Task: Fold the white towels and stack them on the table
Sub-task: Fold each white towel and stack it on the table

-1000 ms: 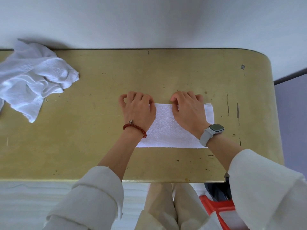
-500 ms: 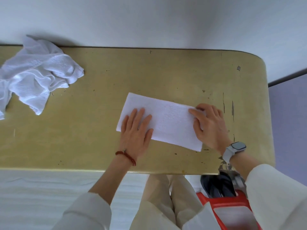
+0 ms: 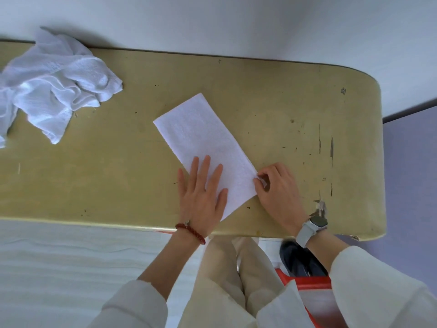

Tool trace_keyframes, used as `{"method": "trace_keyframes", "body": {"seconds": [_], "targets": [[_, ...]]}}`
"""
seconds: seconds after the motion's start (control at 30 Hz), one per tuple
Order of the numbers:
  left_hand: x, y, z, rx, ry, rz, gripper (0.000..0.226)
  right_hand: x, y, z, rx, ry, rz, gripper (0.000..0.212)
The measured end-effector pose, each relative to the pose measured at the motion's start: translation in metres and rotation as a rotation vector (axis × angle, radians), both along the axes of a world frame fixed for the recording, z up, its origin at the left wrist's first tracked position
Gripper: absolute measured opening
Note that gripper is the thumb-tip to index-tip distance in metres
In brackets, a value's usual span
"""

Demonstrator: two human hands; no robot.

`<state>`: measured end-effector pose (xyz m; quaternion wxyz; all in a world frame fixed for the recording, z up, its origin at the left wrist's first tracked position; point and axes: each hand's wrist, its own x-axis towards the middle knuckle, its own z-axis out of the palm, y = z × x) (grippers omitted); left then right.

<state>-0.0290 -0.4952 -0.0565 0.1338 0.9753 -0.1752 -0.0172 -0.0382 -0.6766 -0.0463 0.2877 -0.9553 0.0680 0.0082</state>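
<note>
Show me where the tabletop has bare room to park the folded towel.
Free: the strip between crumpled towels and folded towel, and the right end of the table. Crowded: near edge, where left hand and right hand sit on that towel.

Yellow table (image 3: pixel 272 95), scuffed, far edge along white wall. Folded white towel (image 3: pixel 201 140) lies flat near centre, long axis angled from far-left to near-right. Left hand (image 3: pixel 201 197) flat on its near end, fingers straight and spread. Right hand (image 3: pixel 276 188) pinches towel's near-right edge, fingers curled. Crumpled white towels (image 3: pixel 52 91) heaped at far left, well apart.
</note>
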Motion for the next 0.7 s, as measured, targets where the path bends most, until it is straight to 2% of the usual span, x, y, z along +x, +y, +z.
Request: {"method": "trace_keyframes", "body": {"seconds": [0.17,0.4,0.5,0.6,0.7], "targets": [[-0.009,-0.001,-0.012,0.08,0.058,-0.03,0.049,0.0,0.003,0.002,-0.009,-0.039,0.038,0.008],[-0.008,0.005,-0.015,0.13,0.041,-0.064,0.052,0.003,0.0,0.001,-0.016,-0.04,0.048,0.008],[-0.008,0.005,-0.015,0.114,0.014,-0.054,0.051,0.001,-0.006,-0.005,-0.047,-0.139,0.139,0.018],[-0.01,0.006,-0.015,-0.019,-0.14,-0.061,0.036,-0.007,-0.021,-0.013,-0.115,-0.251,0.312,0.025],[-0.018,0.007,-0.012,-0.148,-0.248,-0.078,0.012,-0.016,-0.038,-0.018,-0.21,-0.251,0.487,0.032]]}}
